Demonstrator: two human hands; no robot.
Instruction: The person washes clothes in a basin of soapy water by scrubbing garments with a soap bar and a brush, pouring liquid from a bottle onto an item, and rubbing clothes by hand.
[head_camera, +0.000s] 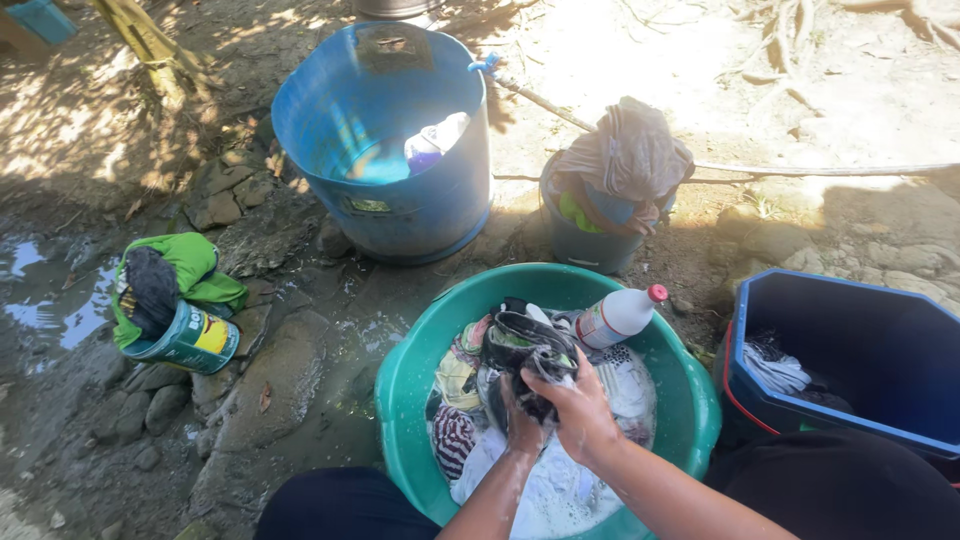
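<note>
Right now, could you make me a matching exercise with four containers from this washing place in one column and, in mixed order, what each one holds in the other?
Containers:
1. green basin
2. big blue tub
3. dark blue bin
4. small tin

What it holds:
A. water and a floating bottle
B. a green cloth and a dark cloth
C. soapy clothes and a white bottle with a red cap, both hands rubbing a dark garment
D. a striped white cloth at the bottom

Pairs: 1-C, 2-A, 3-D, 4-B
</note>
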